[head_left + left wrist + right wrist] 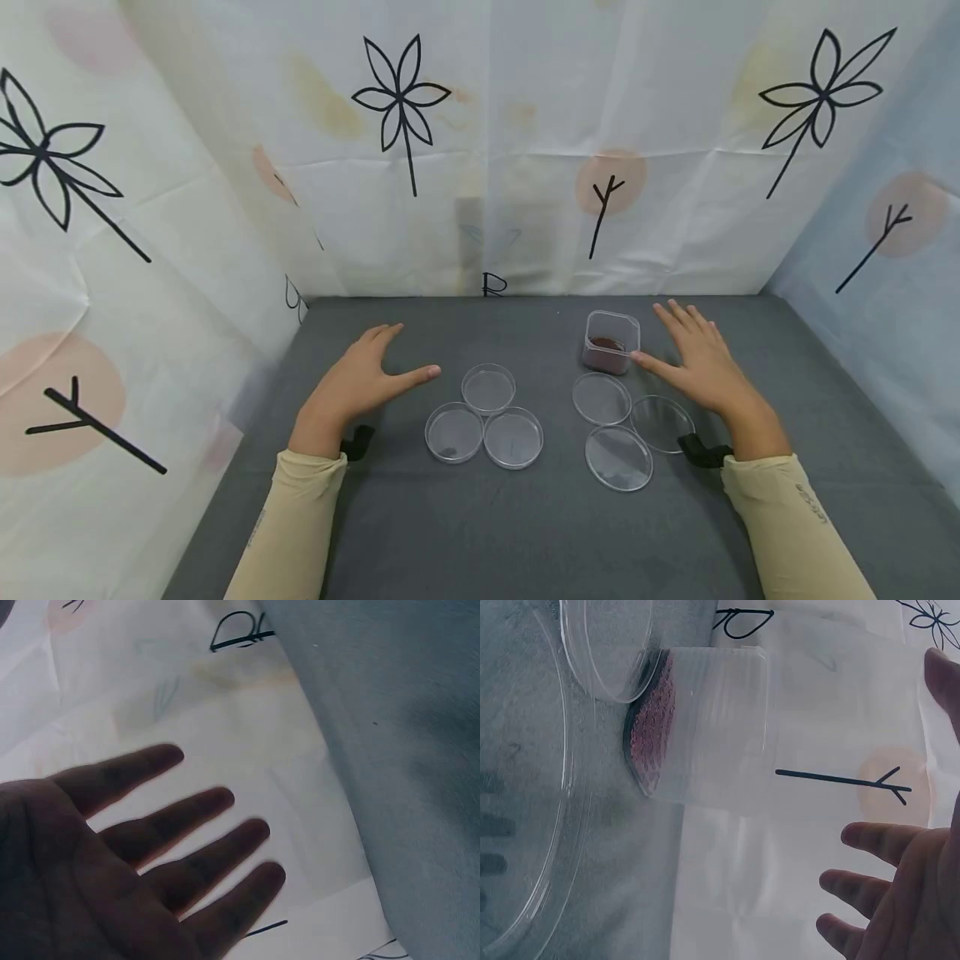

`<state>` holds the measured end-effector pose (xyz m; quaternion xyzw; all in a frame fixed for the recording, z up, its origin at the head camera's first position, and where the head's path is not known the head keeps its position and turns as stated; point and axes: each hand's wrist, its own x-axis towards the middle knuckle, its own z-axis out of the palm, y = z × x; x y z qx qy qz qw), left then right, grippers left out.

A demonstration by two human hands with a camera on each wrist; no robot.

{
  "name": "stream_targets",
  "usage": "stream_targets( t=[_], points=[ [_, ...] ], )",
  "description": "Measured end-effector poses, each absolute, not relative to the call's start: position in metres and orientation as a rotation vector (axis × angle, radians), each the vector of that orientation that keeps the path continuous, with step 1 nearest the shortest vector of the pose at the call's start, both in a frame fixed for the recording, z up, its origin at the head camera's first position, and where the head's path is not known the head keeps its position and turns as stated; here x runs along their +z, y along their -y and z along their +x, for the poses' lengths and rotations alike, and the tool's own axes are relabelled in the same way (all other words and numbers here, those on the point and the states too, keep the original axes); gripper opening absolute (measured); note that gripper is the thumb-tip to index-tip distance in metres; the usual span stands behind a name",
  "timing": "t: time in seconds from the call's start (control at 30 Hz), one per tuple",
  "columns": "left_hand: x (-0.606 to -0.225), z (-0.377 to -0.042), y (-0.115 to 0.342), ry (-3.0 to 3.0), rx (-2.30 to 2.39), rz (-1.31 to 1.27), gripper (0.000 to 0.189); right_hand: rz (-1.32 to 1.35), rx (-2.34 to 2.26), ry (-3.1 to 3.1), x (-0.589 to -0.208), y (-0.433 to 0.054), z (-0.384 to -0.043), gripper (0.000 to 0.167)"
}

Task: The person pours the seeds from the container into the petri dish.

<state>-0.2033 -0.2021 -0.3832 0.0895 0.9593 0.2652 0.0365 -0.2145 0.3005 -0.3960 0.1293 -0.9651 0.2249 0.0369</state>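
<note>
My left hand hovers over the left part of the table with fingers spread and nothing in it. To its right, three clear petri dishes form a triangle. My right hand is held out with straight, spread fingers, holding nothing; its thumb is close to a clear square tub, though touching cannot be told. Dark reddish grains fill the tub's bottom. Below the tub lie three clear round dishes or lids, one of them partly beneath my right wrist. In the left wrist view, my left hand's fingers are extended.
A grey cloth-covered table spans the workspace. White sheets with drawn flowers and twigs hang along the back and left, and a bluish one on the right. Dark camera straps sit at both wrists.
</note>
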Motion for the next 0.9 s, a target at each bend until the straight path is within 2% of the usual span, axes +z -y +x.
stream_targets(
  t=[0.33, 0.67, 0.9],
  points=[
    [-0.389, -0.220, 0.182, -2.790, 1.021, 0.442, 0.086, 0.426, 0.832, 2.991, -0.396, -0.287, -0.234, 0.104],
    [-0.404, -0.232, 0.166, -2.690, 1.087, 0.553, 0.064, 0.471, 1.000, 3.007, -0.404, -0.268, -0.247, 0.098],
    [-0.419, -0.236, 0.156, -2.629, 1.148, 0.603, 0.060, 0.478, 1.009, 3.005, -0.407, -0.265, -0.250, 0.097]
  ],
)
